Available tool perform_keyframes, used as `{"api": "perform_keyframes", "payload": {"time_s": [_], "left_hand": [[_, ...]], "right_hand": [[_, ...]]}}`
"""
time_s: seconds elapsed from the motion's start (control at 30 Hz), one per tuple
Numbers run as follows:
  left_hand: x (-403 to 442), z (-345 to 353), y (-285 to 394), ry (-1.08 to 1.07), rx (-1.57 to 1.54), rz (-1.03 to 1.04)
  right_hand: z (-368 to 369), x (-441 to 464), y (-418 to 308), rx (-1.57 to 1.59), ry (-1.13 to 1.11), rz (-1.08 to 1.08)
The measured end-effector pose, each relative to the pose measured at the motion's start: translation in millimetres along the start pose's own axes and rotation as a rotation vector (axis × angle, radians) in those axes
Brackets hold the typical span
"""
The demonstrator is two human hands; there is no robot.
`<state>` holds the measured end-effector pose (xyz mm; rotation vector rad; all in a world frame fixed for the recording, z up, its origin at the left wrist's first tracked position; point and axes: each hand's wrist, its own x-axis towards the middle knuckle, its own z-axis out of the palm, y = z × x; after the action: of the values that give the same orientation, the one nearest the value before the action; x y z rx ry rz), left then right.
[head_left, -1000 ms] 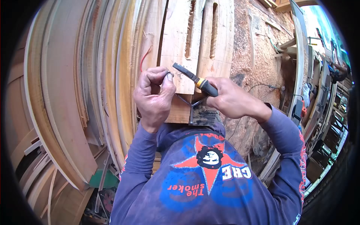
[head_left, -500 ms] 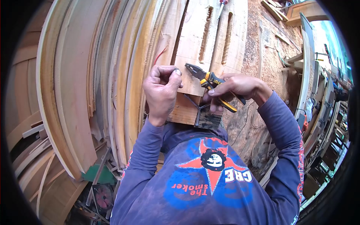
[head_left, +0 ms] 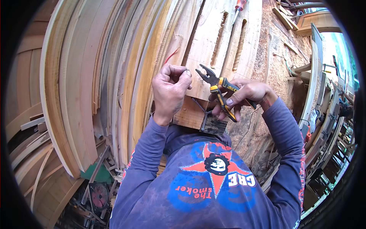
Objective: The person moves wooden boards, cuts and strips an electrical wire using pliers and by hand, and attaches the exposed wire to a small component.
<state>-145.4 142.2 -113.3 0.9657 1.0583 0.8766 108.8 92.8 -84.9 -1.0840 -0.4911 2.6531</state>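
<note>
Yellow and black pliers [head_left: 224, 84] rest in my right hand [head_left: 246, 95], their jaws parted and pointing up and left. The jaws are close to my left hand [head_left: 170, 89] but do not touch it. My left thumb and forefinger are pinched together over something too small to make out. A thin red wire [head_left: 172, 55] shows just above that hand. Beneath both hands lie pale boards [head_left: 202, 82] with long slots. A dark Y-shaped metal tool [head_left: 206, 112] lies on a wooden block [head_left: 188, 113] by my waist.
Curved planks [head_left: 70, 87] stand in rows at the left. A red-handled screwdriver [head_left: 240, 7] lies on the slotted boards at the top. Sawdust [head_left: 280, 51] covers the ground to the right. A dark fan-like part with a pink centre [head_left: 99, 195] sits at the lower left.
The pliers have opened and turned, and my right fingers now spread their handles. My left hand keeps its pinch. The view has shifted, bringing the screwdriver into sight.
</note>
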Motion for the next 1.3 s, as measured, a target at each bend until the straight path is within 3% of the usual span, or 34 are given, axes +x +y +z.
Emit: {"api": "perform_keyframes", "payload": {"time_s": [0.17, 0.27, 0.33, 0.43, 0.47, 0.57, 0.77, 0.83, 0.9, 0.97, 1.07, 1.1, 1.17, 1.2, 1.27, 1.3], "left_hand": [[2.3, 0.5, 0.0, -0.009, -0.002, 0.003], [2.9, -1.3, 1.2, -0.004, 0.012, -0.002], [4.3, -2.6, 1.3, 0.0, 0.017, -0.004], [4.3, -4.1, 0.3, 0.0, 0.028, -0.025], [4.8, -4.2, 0.3, -0.007, 0.043, -0.029], [5.0, -5.2, 0.0, -0.013, 0.072, -0.045], [8.9, -11.4, 4.9, -0.036, 0.007, -0.087], [7.2, -17.6, 6.0, -0.051, -0.013, -0.103], [5.9, -23.6, 7.7, -0.255, -0.122, -0.141], [4.5, -26.5, 3.6, -0.297, -0.164, -0.148], [3.7, -22.7, -2.5, -0.361, -0.269, -0.161], [3.4, -21.7, -3.2, -0.363, -0.335, -0.164], [1.1, -18.3, 1.3, -0.354, -0.311, -0.158], [-1.9, -18.2, 2.8, -0.344, -0.29, -0.154], [-5.6, -17.8, 2.4, -0.318, -0.237, -0.147], [-5.5, -16.6, 2.2, -0.309, -0.189, -0.14]], "right_hand": [[6.6, 2.4, 6.2, 0.133, -0.043, -0.071], [11.9, 5.0, 12.7, 0.18, 0.063, -0.123], [10.0, 4.0, 6.5, 0.249, -0.034, -0.018], [-6.3, 12.0, 12.4, 0.247, -0.001, 0.047], [9.2, 10.5, 5.4, 0.235, 0.114, 0.001], [17.3, -1.4, 2.6, 0.17, 0.065, -0.121], [11.5, -21.8, 11.3, 0.104, 0.058, -0.171], [5.2, -40.5, 12.3, 0.067, 0.061, -0.354], [13.1, -56.8, -2.4, -0.077, 0.41, -0.348], [3.0, -53.7, -10.0, -0.348, 0.664, -0.391], [-29.2, -44.5, -15.4, -0.252, 0.634, -0.33], [-28.8, -34.1, -18.4, -0.294, 0.73, -0.285], [-32.3, -19.4, -18.4, -0.774, 1.032, -0.225], [-27.6, -14.9, -18.0, -0.779, 1.018, -0.226], [-12.1, -13.0, -15.2, -1.214, 1.392, -0.228], [-12.8, -11.2, -11.2, -1.217, 1.393, -0.231]]}}
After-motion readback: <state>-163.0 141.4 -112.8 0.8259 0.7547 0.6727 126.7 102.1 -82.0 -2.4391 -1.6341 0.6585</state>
